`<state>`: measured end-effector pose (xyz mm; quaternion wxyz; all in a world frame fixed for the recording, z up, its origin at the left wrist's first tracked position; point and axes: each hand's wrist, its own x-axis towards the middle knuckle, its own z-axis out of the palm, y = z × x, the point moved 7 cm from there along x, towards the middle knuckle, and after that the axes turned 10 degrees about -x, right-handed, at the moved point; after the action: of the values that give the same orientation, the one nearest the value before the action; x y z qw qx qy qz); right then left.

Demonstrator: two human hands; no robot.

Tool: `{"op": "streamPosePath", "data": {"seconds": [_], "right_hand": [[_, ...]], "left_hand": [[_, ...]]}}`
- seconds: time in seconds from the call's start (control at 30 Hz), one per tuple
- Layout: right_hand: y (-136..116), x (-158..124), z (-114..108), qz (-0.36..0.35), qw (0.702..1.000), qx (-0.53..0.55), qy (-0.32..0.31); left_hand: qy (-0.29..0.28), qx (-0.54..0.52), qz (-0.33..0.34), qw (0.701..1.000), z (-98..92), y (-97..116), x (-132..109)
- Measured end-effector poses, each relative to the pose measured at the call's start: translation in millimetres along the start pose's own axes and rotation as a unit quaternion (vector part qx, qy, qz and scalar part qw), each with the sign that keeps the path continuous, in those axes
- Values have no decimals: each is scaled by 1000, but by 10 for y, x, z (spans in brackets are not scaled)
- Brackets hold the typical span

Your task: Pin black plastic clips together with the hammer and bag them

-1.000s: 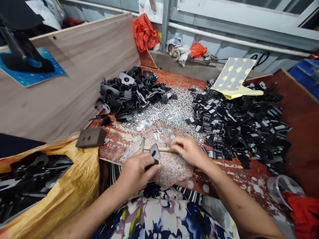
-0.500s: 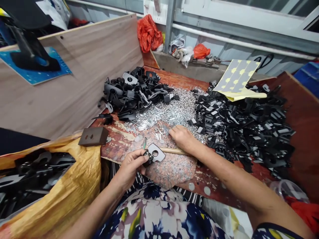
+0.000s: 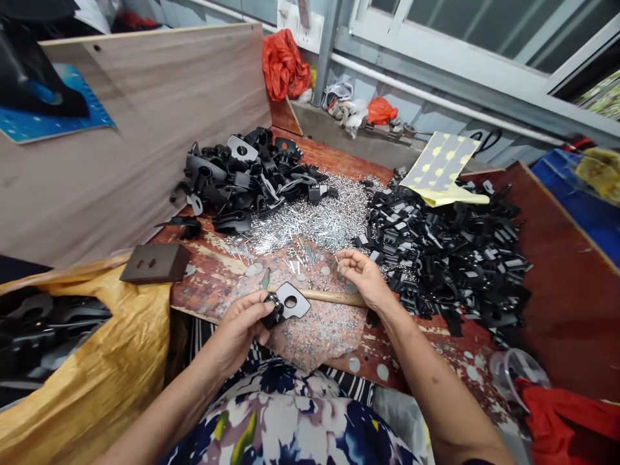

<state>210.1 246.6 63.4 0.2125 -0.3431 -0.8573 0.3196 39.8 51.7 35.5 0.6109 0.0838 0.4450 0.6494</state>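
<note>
My left hand (image 3: 245, 316) is closed on a black and grey plastic clip part (image 3: 293, 301), whose flat grey plate with a round hole points right. My right hand (image 3: 361, 274) is raised a little above the stone slab (image 3: 320, 332), thumb and fingers pinched on a thin metal pin (image 3: 336, 259). Below the hands a wooden handle (image 3: 334, 297) lies across the slab; its head is hidden behind the clip part. A green-tipped tool (image 3: 265, 279) shows just above my left fingers. Beyond the slab spreads a heap of loose metal pins (image 3: 320, 219).
Black plastic parts (image 3: 232, 171) are piled back left, and smaller black parts (image 3: 445, 252) on the right under a patterned sheet (image 3: 440, 161). A brown block (image 3: 155, 263) sits at the left edge beside a yellow sack (image 3: 121, 349). Wooden boards (image 3: 159, 129) wall the table.
My right hand has come away from the edge of the pin heap, toward me, with a pin between its fingers. My left hand still holds the clip part. The whole view has shifted.
</note>
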Motion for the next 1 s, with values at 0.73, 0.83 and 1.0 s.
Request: {"op": "streamPosePath", "data": {"seconds": [0.73, 0.83, 1.0], "right_hand": [[-1503, -432, 369, -261, 963, -72, 9], [-1512, -450, 361, -270, 957, -102, 5], [-1724, -618, 383, -359, 906, -223, 36]], "left_hand": [[2, -129, 15, 992, 38, -25, 32], [13, -135, 17, 991, 10, -42, 9], [4, -143, 14, 990, 39, -144, -7]]}}
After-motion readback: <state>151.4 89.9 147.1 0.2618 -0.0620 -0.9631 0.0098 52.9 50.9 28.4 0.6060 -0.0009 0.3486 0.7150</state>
